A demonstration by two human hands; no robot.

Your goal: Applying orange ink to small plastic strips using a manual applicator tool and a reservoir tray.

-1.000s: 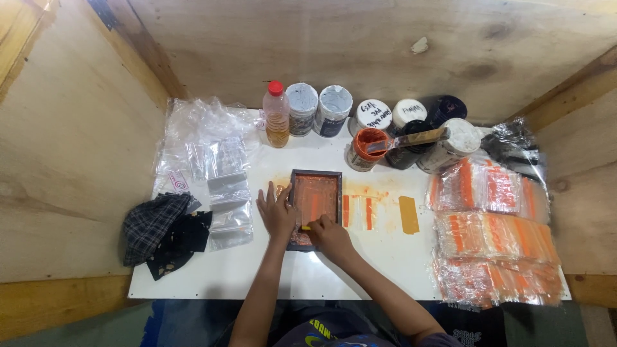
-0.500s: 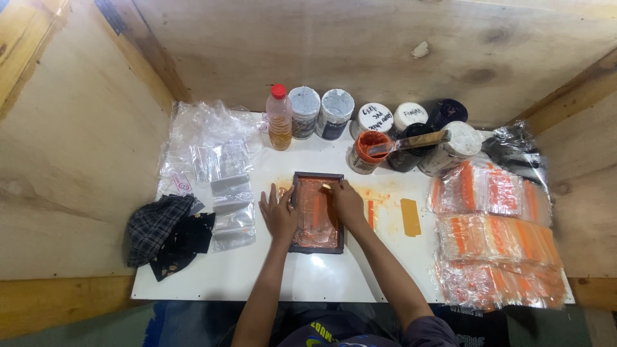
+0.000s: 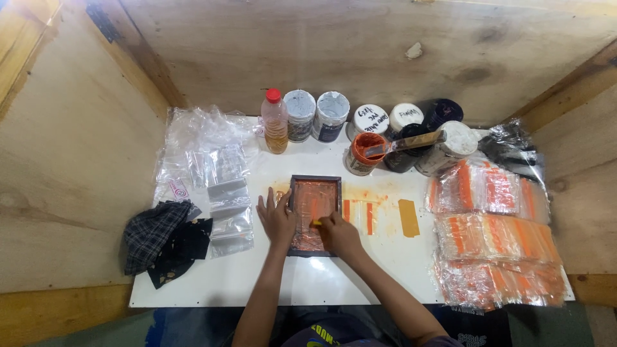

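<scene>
The dark-framed printing screen (image 3: 314, 215) lies flat on the white table (image 3: 257, 283), its long axis running from the person toward the row of jars; every place below is told from this screen. The left hand (image 3: 276, 218) rests at its left edge, palm down, fingers spread and pointing away from the person, pressing on the frame's left rail; the right hand (image 3: 339, 234) sits on the near-right part of the orange-stained mesh, fingers curled together and pinching a small yellow-orange scraper (image 3: 316, 223), whose tip points left toward the middle of the mesh; so the right hand is the one on the mesh, and most of the mesh lies ahead of it, on the far side. Just right of the screen lie orange printed stripes (image 3: 366, 217) and an ochre strip (image 3: 409, 218); beyond its far-right corner stands an open orange paint pot (image 3: 365, 153); left of it lie clear plastic bags (image 3: 222, 193); well to the right, stacks of orange-printed bags (image 3: 495, 238).
</scene>
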